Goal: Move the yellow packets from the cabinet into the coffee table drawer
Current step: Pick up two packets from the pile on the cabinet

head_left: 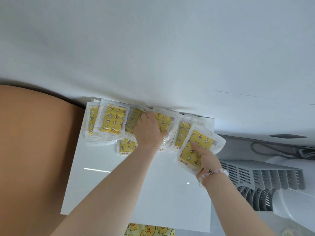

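Room up front on the white shelf [136,184]; yellow packets [112,121] bunch at its back edge, tops lost under the overhang [153,65]. Right hand [207,158] pinches one; left hand [148,132] covers the pile, can't tell its grip.

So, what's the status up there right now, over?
Left hand gripping into the packet pile on the white shelf. Right hand pinching one yellow packet. Nothing blocking. Drawer not in view.

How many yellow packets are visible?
7 yellow packets: two overlapping at left, one lower down, two under the left hand, one beside it, one gripped by the right hand. More may be hidden underneath.
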Available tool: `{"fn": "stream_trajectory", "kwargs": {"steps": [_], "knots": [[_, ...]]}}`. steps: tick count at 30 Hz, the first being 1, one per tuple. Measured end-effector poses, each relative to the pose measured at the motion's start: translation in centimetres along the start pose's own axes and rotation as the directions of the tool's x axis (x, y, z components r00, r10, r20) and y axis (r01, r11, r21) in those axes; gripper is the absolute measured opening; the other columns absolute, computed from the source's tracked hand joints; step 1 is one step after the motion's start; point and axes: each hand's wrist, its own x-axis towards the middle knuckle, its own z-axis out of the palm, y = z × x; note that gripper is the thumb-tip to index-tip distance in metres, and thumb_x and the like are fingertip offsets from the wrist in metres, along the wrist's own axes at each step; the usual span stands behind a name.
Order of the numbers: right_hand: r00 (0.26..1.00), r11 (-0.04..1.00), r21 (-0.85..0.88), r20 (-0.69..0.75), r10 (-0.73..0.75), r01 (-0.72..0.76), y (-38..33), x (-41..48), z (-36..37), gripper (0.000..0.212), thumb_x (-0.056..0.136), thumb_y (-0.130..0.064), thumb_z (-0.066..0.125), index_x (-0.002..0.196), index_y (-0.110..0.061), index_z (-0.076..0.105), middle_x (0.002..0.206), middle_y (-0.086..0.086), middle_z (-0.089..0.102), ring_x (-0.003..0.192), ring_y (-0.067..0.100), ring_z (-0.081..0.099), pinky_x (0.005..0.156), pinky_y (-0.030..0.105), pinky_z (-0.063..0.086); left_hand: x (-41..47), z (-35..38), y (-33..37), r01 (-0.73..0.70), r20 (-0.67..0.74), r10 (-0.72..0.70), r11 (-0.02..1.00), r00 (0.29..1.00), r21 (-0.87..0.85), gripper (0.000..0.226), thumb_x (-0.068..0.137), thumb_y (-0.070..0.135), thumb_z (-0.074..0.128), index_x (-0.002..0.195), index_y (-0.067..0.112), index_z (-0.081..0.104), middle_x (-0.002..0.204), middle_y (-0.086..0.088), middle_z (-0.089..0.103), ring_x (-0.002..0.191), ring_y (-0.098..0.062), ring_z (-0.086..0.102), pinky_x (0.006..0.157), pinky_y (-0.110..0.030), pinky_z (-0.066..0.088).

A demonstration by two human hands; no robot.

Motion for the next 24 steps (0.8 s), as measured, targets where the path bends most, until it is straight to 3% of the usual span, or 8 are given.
{"fn": "stream_trajectory", "kwargs": {"steps": [5,10,14,18,21,24], "knots": [[1.0,1.0,0.01,-0.013,-0.015,0.015,-0.1,-0.2,-0.1,0.014,0.083,-0.023,0.07,0.097,-0.018,0.069,0.095,0.007,0.074,0.087,0.027,0.07,0.091,0.049,0.052,-0.4,0.5,0.2,-0.053,-0.069,0.051,0.998,0.996,-0.029,0.081,0.076,0.049,0.072,0.134,0.01,0.032,0.13,-0.005,0.042,0.119,-0.02,0.044,0.092,-0.03,0.04],[1.0,0.999,0.051,-0.022,0.001,0.0,-0.5,-0.4,0.2,0.014,0.086,-0.018,0.066,0.099,-0.019,0.067,0.097,0.009,0.072,0.087,0.028,0.069,0.084,0.046,0.054,-1.0,0.4,0.2,-0.078,-0.094,0.065,0.987,0.993,-0.143,0.073,0.079,0.041,0.072,0.133,0.013,0.033,0.13,-0.003,0.041,0.111,-0.018,0.052,0.076,-0.024,0.043],[0.999,0.997,0.071,-0.041,0.011,-0.008,-0.6,0.0,0.5,0.013,0.087,-0.021,0.063,0.1,-0.02,0.067,0.096,0.008,0.072,0.087,0.029,0.069,0.089,0.05,0.052,-0.9,0.2,-0.5,-0.047,-0.086,0.026,0.966,0.996,-0.254,0.066,0.08,0.039,0.072,0.13,0.012,0.039,0.124,-0.002,0.051,0.111,-0.019,0.053,0.08,-0.028,0.044],[0.999,0.996,0.085,-0.039,0.025,-0.021,-0.8,0.2,0.8,0.018,0.088,-0.025,0.06,0.106,-0.02,0.064,0.098,0.008,0.071,0.089,0.029,0.068,0.089,0.05,0.052,-0.9,-0.6,-1.6,-0.083,-0.207,0.024,0.956,0.978,-0.281,0.051,0.085,0.031,0.069,0.125,0.011,0.045,0.117,-0.003,0.055,0.109,-0.021,0.051,0.077,-0.027,0.038],[0.998,0.997,0.079,-0.048,0.031,-0.027,-1.0,0.0,1.0,0.02,0.089,-0.026,0.059,0.108,-0.021,0.063,0.1,0.008,0.07,0.088,0.029,0.068,0.088,0.05,0.052,-1.3,-0.8,-2.6,-0.048,-0.21,-0.052,0.896,0.976,-0.442,0.038,0.09,0.023,0.064,0.122,0.01,0.048,0.105,-0.001,0.064,0.093,-0.024,0.059,0.069,-0.027,0.035],[0.998,0.996,0.089,-0.05,0.023,-0.018,-1.2,0.0,1.4,0.016,0.09,-0.032,0.056,0.102,-0.025,0.064,0.092,0.004,0.071,0.082,0.027,0.069,0.087,0.049,0.053,-1.9,-1.4,-3.3,-0.026,-0.248,-0.204,0.723,0.947,-0.691,0.031,0.087,0.018,0.066,0.113,0.011,0.05,0.097,0.001,0.064,0.084,-0.024,0.062,0.067,-0.029,0.039]]}}
